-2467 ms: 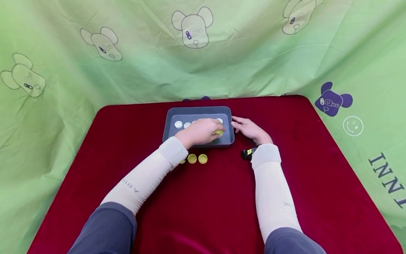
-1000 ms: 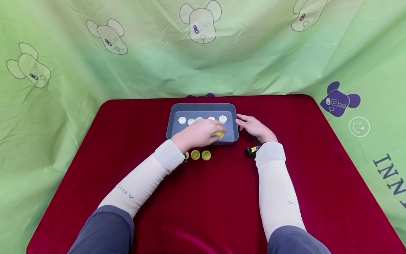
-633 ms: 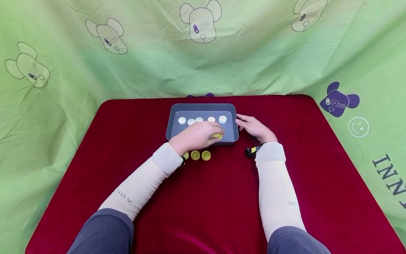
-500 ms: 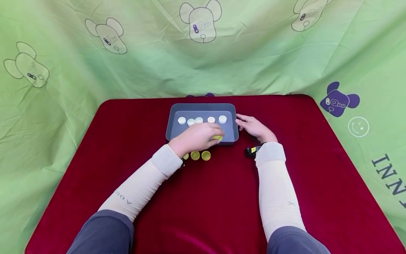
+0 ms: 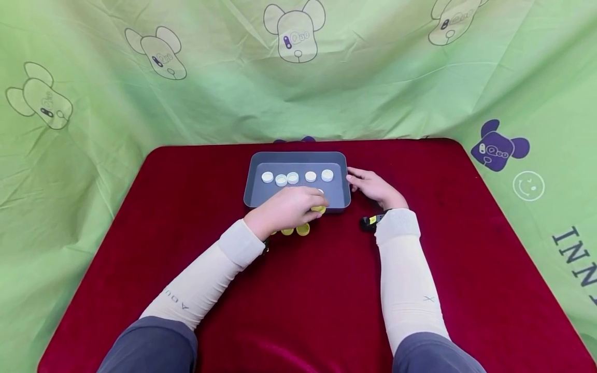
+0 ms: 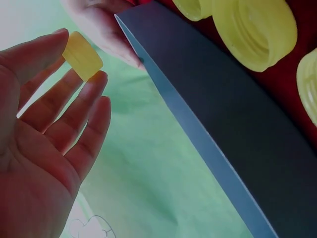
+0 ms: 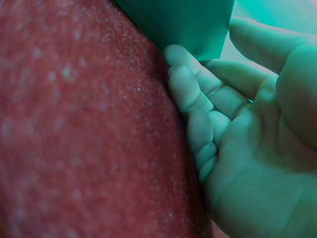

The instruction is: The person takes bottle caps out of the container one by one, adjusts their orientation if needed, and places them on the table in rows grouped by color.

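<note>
Nearest are dark sleeves (image 5: 154,342), then white cuffs (image 5: 205,280) reaching over a red cloth (image 5: 303,311). A black device (image 5: 367,224) with a yellow label sits at the right wrist. Ahead, three yellow caps (image 5: 303,229) lie side by side on the cloth, just in front of the tray (image 5: 344,194); the left arm and hand partly cover them, and the left wrist view shows their threaded hollow sides.

The left hand (image 5: 288,207) pinches one more cap (image 6: 83,57) between thumb and fingertips, raised at the tray's near wall; whether it is inside or outside the rim I cannot tell. The right hand (image 5: 377,189) rests its fingertips against the tray's right side, fingers loosely bent rather than gripping.

Inside the tray, a white cap (image 5: 321,191) shows partly behind the left hand. Farther in, five white caps (image 5: 310,176) form a row, with a green printed curtain (image 5: 298,103) beyond
</note>
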Demonstrator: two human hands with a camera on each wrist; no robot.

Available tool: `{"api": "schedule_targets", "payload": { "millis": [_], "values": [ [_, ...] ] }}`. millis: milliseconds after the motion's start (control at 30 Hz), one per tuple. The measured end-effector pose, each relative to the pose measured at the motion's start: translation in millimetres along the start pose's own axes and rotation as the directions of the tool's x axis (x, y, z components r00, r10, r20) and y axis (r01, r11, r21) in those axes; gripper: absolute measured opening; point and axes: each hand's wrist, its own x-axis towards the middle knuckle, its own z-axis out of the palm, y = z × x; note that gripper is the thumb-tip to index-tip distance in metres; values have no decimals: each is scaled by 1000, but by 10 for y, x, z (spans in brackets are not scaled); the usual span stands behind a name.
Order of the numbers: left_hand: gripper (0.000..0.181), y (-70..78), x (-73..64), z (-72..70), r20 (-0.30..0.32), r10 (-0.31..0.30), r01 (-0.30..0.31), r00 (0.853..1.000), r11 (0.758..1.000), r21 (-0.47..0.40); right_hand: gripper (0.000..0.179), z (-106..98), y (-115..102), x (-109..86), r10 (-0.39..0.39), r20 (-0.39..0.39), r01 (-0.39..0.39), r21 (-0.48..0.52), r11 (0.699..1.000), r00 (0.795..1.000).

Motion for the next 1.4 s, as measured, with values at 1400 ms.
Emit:
{"api": "schedule_targets", "payload": {
  "millis": [1400],
  "values": [
    [18, 46, -89, 278, 14, 12, -11, 1000, 999, -40, 58, 6, -22, -5, -20, -15, 20, -8, 1000, 1000]
  ]
}}
